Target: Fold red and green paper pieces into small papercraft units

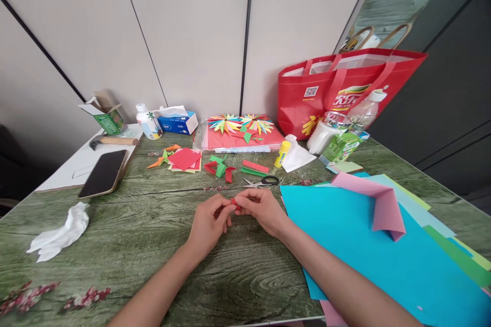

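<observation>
Between the fingertips of both hands is a small piece of red paper (235, 204), mostly covered by the fingers. My left hand (210, 218) pinches it from the left, and my right hand (261, 208) pinches it from the right, a little above the table. Just beyond lie black-handled scissors (264, 182). Past them are red and green folded strips (254, 167) and several folded red and green paper pieces (220, 167). Farther left, red paper squares (185, 159) are stacked beside orange and green folded pieces (165, 157).
Blue paper (345, 235) and other coloured sheets cover the right side, with folded pink paper (378, 199) on top. A glue stick (282, 154), red bag (307, 92) and paper flowers (226, 123) stand behind. At left are a phone (103, 173), hammer (115, 140) and crumpled tissue (63, 232).
</observation>
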`<state>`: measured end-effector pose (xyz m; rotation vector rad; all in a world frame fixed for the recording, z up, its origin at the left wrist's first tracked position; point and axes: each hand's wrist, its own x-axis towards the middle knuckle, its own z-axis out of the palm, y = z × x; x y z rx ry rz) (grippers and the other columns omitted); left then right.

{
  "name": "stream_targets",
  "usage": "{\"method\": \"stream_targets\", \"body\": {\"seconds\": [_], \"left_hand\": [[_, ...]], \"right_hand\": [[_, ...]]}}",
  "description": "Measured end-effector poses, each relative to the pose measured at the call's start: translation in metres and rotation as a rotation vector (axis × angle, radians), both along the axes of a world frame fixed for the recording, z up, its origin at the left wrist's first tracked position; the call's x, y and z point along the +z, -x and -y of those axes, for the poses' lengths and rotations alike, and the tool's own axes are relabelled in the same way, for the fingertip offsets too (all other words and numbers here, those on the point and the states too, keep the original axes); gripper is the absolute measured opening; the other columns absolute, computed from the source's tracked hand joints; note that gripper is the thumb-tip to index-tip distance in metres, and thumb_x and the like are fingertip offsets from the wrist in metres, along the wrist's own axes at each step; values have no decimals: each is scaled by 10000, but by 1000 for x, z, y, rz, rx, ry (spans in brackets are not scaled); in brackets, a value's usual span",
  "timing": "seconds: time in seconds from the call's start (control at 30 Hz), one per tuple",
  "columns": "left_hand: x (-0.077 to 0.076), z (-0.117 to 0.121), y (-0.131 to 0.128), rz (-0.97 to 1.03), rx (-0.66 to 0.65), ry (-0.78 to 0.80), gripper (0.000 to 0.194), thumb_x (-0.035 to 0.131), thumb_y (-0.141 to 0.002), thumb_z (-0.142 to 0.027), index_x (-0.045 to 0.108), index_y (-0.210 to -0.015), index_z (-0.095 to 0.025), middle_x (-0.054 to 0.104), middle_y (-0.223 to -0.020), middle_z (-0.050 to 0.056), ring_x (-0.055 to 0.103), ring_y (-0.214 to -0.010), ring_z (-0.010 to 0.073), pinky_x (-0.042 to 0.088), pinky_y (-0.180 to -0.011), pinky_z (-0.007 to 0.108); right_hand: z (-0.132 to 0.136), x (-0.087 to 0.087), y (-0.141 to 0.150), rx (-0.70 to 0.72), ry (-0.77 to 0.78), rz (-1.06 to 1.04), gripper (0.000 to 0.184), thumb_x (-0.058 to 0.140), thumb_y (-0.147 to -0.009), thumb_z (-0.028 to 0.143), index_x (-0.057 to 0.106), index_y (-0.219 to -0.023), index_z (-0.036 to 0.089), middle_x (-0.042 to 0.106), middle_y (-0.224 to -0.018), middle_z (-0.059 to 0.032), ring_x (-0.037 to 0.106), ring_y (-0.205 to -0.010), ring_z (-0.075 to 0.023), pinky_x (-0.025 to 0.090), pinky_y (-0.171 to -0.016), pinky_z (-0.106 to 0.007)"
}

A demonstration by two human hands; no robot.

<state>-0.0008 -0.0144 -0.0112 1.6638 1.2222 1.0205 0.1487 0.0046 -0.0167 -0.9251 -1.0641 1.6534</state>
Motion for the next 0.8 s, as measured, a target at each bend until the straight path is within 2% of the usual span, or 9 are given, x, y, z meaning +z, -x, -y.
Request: {"method": "stream_targets", "body": {"seconds": [0.13,0.23,0.3,0.33,0.47,0.53,0.63,0.8], "left_hand": [[6,1,-4,46,4,65,239,501,-802,-332,581,-667,-151,496,-494,-39,423,-350,60,340,-383,179],[11,2,-6,87,21,115,257,500,-802,-342,557,-643,-149,488,-448,-41,420,-332,65,332,-365,177],[13,2,-5,66,22,36,250,493,-811,-328,562,-647,-154,504,-476,-31,430,-351,67,347,-371,179],[12,2,-3,30,26,-60,232,493,-814,-310,576,-661,-157,524,-514,-19,453,-385,73,370,-392,184],[7,2,5,-181,101,-594,131,512,-802,-186,641,-819,-176,611,-719,51,565,-632,125,463,-581,229],[3,2,8,-267,158,-747,159,512,-799,-147,642,-884,-182,619,-750,58,576,-665,125,469,-610,226],[0,3,10,-335,229,-808,145,516,-801,-155,643,-862,-192,621,-734,51,584,-656,121,476,-603,216],[4,4,7,-260,247,-788,99,554,-782,-186,648,-807,-199,632,-727,45,593,-643,125,494,-604,228]], "right_hand": [[3,3,3,-62,-166,157,208,645,-691,363,624,-653,160,575,-575,10,534,-534,-108,469,-558,-252],[6,7,4,-118,-314,255,201,601,-738,361,612,-665,174,560,-645,-4,524,-553,-111,455,-545,-244],[6,8,4,-144,-383,278,187,595,-747,352,615,-678,180,558,-691,-14,527,-589,-118,459,-566,-248],[6,9,4,-141,-398,272,176,598,-746,347,620,-688,183,563,-702,-17,535,-617,-126,465,-589,-254],[4,9,2,-39,-324,140,186,653,-701,327,637,-843,207,621,-847,-28,572,-803,-157,479,-751,-297],[3,9,0,21,-236,33,281,682,-673,316,621,-930,220,621,-919,-29,576,-838,-158,483,-781,-320],[2,10,-3,87,-119,-90,331,702,-651,314,614,-954,215,617,-841,-15,587,-746,-140,508,-730,-326],[1,12,-6,108,-100,-117,328,719,-632,287,634,-938,204,623,-754,3,576,-679,-110,504,-654,-260]]}}
